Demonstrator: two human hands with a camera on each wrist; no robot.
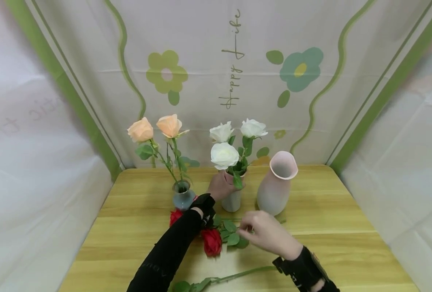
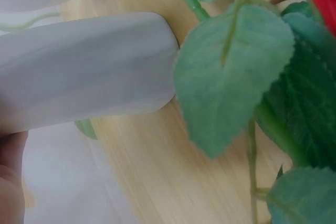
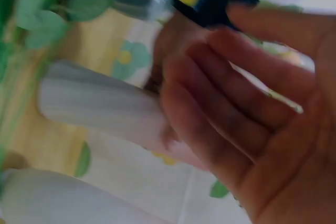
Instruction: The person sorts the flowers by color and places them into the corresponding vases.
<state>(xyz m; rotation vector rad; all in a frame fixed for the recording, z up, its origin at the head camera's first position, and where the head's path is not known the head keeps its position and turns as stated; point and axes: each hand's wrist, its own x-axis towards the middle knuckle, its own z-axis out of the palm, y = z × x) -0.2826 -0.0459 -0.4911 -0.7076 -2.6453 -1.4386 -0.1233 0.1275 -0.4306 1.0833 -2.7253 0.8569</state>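
My left hand (image 1: pixel 219 185) grips the upper part of a slim pink-and-white vase (image 1: pixel 232 202), which stands on the wooden table (image 1: pixel 329 243). Three white roses (image 1: pixel 225 156) rise from this vase. In the left wrist view, only a bit of the hand shows beside the vase's pale lower body (image 2: pixel 100 72). My right hand (image 1: pixel 268 233) hovers over the leaves of red roses lying on the table, its fingers loosely curled around nothing. One red rose (image 1: pixel 212 242) lies below my left wrist; another red rose (image 1: pixel 175 217) is partly hidden behind the left forearm.
Left of the gripped vase stands a small blue-grey vase (image 1: pixel 183 198) with two peach roses (image 1: pixel 170 125). A wider pink-and-white vase (image 1: pixel 274 194) stands to the right, with no flowers in it. Along the front lies a green stem (image 1: pixel 238 275). A printed cloth (image 1: pixel 201 40) hangs behind the table.
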